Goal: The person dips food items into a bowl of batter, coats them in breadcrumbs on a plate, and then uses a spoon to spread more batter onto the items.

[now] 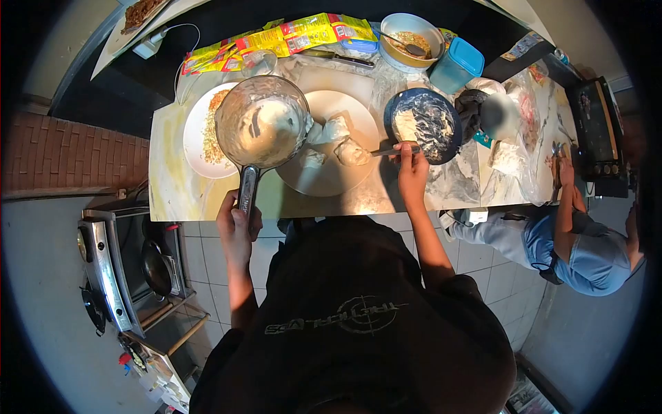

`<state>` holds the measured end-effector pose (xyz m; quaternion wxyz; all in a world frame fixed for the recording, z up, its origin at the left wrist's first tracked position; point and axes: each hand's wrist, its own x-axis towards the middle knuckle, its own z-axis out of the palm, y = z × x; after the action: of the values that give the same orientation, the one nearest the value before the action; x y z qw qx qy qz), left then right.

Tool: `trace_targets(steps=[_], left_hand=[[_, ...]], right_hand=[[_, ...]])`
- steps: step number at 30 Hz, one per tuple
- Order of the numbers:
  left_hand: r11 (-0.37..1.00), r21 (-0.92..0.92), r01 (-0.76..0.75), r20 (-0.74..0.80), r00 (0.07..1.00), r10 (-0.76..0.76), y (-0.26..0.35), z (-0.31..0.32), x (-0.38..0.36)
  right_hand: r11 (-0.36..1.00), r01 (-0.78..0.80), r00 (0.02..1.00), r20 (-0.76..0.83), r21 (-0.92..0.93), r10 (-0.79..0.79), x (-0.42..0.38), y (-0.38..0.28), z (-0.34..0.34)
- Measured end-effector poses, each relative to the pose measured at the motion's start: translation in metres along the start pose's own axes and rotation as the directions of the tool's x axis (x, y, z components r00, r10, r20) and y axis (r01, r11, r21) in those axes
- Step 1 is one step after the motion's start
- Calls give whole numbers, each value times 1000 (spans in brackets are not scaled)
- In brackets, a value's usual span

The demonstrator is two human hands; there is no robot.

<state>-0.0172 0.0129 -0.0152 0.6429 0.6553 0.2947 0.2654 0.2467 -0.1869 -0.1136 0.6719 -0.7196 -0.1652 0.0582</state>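
My left hand is wrapped round the black handle of a saucepan, tilted so that its inside, smeared with white batter, shows. The pan overlaps the left edge of a large cream plate bearing several whitish coated pieces. In my right hand is the handle of a utensil, whose tip reaches a coated piece on the plate's right side. To the right lies a dark blue plate with a pale piece and white smears. A white plate of crumbs stands left of the saucepan.
Yellow-red packets, a knife, a bowl with a spoon and a blue-lidded container line the back. Plastic bags lie at the right, near a co-worker. A stove stands lower left.
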Motion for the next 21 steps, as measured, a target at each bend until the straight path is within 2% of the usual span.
trace_targets(steps=[2,6,8,11,12,14,21], left_hand=[[1000,-11,-2,7,1000,2,-3,-2,0],[999,-32,2,33,999,-1,-5,-2,0],[999,-34,6,31,999,-5,-5,-2,-1],[999,-30,17,8,1000,-17,-5,-1,-3],[999,-32,21,4,1000,-21,-4,-1,-4],[1000,-13,13,-10,1000,-14,-4,-1,-5],[999,-9,40,-12,999,-40,-4,-6,-9]], right_hand=[[991,-129,992,-1,-21,129,2,-2,0],[987,-161,987,-6,-4,161,14,-13,5],[975,-188,980,45,-116,194,20,-16,5],[956,-251,962,70,-152,264,25,-14,1],[955,-253,961,74,-156,267,25,-14,-2],[919,-389,915,87,-66,394,26,-16,-7],[951,-309,944,128,6,305,18,-41,-20]])
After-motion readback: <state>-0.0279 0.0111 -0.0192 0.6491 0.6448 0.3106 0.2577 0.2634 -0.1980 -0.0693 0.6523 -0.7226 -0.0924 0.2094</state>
